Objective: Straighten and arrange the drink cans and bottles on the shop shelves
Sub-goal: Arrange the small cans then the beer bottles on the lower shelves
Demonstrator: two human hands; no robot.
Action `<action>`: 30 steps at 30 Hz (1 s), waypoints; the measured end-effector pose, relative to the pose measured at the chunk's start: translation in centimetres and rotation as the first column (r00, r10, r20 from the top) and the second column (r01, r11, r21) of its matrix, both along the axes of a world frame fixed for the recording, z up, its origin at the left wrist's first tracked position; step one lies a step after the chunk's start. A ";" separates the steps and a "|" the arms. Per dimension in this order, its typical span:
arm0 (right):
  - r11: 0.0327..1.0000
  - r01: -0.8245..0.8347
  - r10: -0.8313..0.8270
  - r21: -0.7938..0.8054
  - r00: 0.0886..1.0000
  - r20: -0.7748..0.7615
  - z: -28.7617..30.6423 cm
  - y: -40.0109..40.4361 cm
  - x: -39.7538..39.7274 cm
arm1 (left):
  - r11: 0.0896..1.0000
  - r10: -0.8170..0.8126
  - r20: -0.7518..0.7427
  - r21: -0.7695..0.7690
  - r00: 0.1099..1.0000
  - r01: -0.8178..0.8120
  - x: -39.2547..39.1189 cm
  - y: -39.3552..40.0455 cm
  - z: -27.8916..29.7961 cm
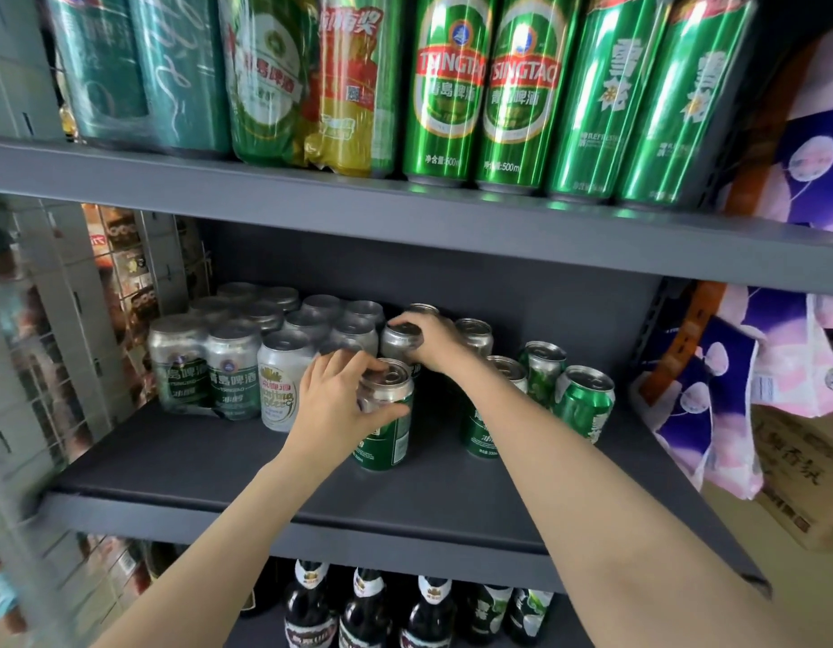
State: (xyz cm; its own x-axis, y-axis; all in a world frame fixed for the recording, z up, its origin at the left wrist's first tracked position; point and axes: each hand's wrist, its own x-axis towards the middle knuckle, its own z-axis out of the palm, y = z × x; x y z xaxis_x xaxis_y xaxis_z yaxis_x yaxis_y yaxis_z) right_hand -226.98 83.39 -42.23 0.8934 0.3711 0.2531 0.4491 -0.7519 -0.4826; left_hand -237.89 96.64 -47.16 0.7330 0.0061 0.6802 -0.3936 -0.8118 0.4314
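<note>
Two bare forearms reach up from the bottom of the frame toward the middle shelf [227, 465] of a dark grey shop rack. The left hand [333, 397] angles in from the lower left, fingers curled over the rim and thumb pressed to the side of a green can [385, 425], a firm grip on its upper part; the can stands upright near the shelf's centre, ahead of the others. The right hand [424, 341], on a long outstretched arm, reaches deeper, its fingers wrapped over the top of a silver can [398, 341] just behind the green one, though how tightly it grips is hard to judge, since the palm hides most of the can. Left of both hands sit shrink-wrapped packs of silver cans [218, 367]; to the right, loose green cans [583, 402] stand in a ragged row, some tilted. Tall green beer cans [489, 95] line the shelf above, and dark bottles [368, 610] stand on the shelf below. Purple and pink packages [727, 395] hang at the right edge.
</note>
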 end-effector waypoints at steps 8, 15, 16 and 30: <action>0.989 0.132 -0.131 -0.070 0.991 0.026 -0.6 -0.3 0.9 | 1.000 -0.011 0.042 -0.015 0.999 0.011 0.2 0.1 -0.6; 0.985 0.131 -0.130 -0.116 0.991 0.010 0.1 -0.5 -0.1 | 1.000 0.002 0.052 0.002 0.999 -0.002 0.4 0.2 -0.7; 0.986 0.118 -0.118 -0.117 0.993 0.012 0.5 -0.8 -0.8 | 1.000 -0.001 0.050 0.008 0.999 0.000 0.4 0.2 -0.8; 0.981 0.082 -0.091 -0.173 0.995 -0.044 -0.2 -10.5 -7.7 | 0.982 0.067 -0.077 0.183 0.995 -0.052 3.9 -3.7 1.5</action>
